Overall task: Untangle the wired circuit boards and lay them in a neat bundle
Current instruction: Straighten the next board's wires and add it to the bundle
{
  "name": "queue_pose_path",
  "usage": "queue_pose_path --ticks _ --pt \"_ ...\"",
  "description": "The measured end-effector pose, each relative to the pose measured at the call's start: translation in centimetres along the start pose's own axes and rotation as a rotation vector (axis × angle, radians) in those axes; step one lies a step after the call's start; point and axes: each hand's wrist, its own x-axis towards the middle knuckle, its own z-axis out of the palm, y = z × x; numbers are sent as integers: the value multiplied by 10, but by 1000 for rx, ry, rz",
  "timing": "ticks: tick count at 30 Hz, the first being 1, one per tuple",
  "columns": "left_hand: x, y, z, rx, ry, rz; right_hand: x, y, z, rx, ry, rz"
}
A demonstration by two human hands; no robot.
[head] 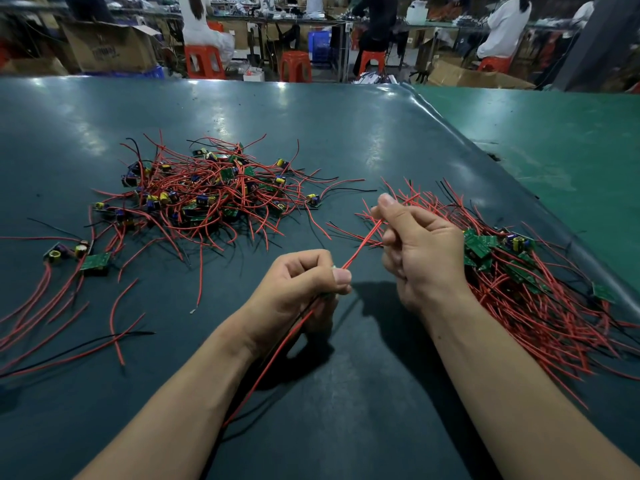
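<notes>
Both forearms reach in from the near edge of the table [346,109]; left hand [298,282] is curled tight round one small board, mostly hidden in the fist, w/ its red and black wires trailing back toward the camera; right hand [419,247], just right of the left, pinches a red wire [360,249] stretched taut between the two. Tangled heap [207,195] sits beyond and left of the left hand; sorted bundle [519,282] lies right of it, touching the right wrist. Step in hand, I judge: straightening one board's lead, clear of the heap; plenty left to sort. Next move prob. needs the wire run straight, then the board laid on the bundle, wires parallel w/ the rest.
</notes>
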Motion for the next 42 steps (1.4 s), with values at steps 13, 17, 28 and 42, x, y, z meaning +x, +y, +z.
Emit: queue_pose_path --ticks 13,17,28,42 --pt "-6 4 1 -167 -103 -121 -6 -21 2 353 -68 309" --pt "-1 6 -3 -82 79 -29 -4 -17 1 300 -61 306" --pt "5 4 -7 70 341 31 -36 0 13 -360 -512 246" --pt "12 2 -31 587 986 439 -24 -10 12 239 295 48"
